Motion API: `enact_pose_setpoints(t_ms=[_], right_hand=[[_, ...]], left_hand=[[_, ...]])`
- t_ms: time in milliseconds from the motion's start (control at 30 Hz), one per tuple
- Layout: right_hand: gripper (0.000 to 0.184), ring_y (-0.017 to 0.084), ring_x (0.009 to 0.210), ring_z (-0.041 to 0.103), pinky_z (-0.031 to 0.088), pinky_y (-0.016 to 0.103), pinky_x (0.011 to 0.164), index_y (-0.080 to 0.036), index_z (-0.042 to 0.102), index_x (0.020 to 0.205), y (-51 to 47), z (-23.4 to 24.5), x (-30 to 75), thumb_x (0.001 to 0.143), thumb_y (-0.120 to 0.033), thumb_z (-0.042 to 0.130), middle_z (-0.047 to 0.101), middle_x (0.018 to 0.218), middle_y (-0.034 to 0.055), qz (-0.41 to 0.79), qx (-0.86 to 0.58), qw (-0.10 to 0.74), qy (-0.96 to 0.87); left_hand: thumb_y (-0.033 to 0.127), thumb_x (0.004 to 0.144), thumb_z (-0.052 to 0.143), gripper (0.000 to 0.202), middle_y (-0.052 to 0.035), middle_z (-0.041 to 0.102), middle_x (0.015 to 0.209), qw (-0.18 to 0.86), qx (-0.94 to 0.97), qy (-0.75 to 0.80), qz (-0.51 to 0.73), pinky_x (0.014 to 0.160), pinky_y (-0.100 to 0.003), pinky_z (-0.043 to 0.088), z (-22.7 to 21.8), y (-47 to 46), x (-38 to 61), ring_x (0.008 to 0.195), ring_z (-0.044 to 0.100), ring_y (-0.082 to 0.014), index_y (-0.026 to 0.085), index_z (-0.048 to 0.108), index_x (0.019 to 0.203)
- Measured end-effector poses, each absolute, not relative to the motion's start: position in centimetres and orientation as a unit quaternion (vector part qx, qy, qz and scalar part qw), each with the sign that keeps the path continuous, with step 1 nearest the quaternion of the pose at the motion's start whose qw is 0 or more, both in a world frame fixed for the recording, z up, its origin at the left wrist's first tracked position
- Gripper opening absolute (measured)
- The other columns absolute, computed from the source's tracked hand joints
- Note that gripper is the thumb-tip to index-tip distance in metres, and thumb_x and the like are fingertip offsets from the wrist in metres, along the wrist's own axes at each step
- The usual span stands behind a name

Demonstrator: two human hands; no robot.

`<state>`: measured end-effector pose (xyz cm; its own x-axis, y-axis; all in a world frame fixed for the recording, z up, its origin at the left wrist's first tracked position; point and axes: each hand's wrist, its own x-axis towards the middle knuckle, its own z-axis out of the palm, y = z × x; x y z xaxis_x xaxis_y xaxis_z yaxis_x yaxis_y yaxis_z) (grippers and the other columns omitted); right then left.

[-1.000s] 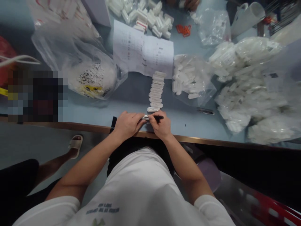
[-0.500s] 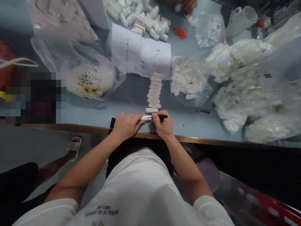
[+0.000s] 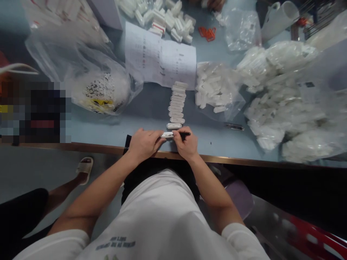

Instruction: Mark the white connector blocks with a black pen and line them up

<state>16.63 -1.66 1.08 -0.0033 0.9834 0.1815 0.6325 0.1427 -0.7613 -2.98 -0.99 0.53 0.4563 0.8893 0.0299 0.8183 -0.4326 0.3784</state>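
The fingers of the left hand (image 3: 145, 143) curl over and pin a white plastic tag (image 3: 167, 135) to the pale blue table (image 3: 151, 124). The right hand (image 3: 187, 143), just beside them, clenches a black marker (image 3: 184, 134) above the tag's right end. Directly beyond the fingers, a column of white tags (image 3: 176, 107) lies in a row, below a printed sheet (image 3: 159, 59). Farther right of the fingers sits a clear bag of white plastic pieces (image 3: 217, 86).
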Motion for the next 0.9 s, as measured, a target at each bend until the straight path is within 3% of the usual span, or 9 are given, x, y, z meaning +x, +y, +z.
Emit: enact_pose_setpoints(t_ms=[233,467,900], right_hand=[[0.029,0.016,0.075,0.060,0.047,0.029,0.073,-0.022,0.058,0.076,-1.42,0.76,16.37,0.096,-0.042,0.050,0.063,0.076,0.0022,0.218,-0.569,0.353,-0.710],[0.032,0.014,0.065,0.059,0.045,0.026,0.063,-0.023,0.059,0.078,-1.78,1.04,17.01,0.094,-0.050,0.051,0.062,0.073,-0.0007,0.237,-0.625,0.375,-0.642],[0.031,0.015,0.070,0.060,0.047,0.028,0.067,-0.023,0.057,0.078,-1.60,0.68,16.82,0.096,-0.048,0.049,0.062,0.075,0.0009,0.214,-0.602,0.361,-0.679]], left_hand=[[0.051,0.099,0.039,0.042,-0.0080,0.076,0.090,0.153,0.843,0.503,0.115,0.066,-0.035,0.032,0.49,-1.00,-3.04,0.080,0.069,-0.0243,0.021,0.067,0.104],[0.053,0.099,0.038,0.044,-0.0088,0.076,0.092,0.154,0.840,0.506,0.119,0.069,-0.035,0.034,0.28,-1.09,-3.06,0.081,0.069,-0.0237,0.021,0.067,0.109],[0.053,0.099,0.040,0.043,-0.0085,0.076,0.089,0.149,0.842,0.505,0.122,0.067,-0.035,0.033,0.34,-1.01,-3.02,0.078,0.069,-0.0243,0.021,0.068,0.106]])
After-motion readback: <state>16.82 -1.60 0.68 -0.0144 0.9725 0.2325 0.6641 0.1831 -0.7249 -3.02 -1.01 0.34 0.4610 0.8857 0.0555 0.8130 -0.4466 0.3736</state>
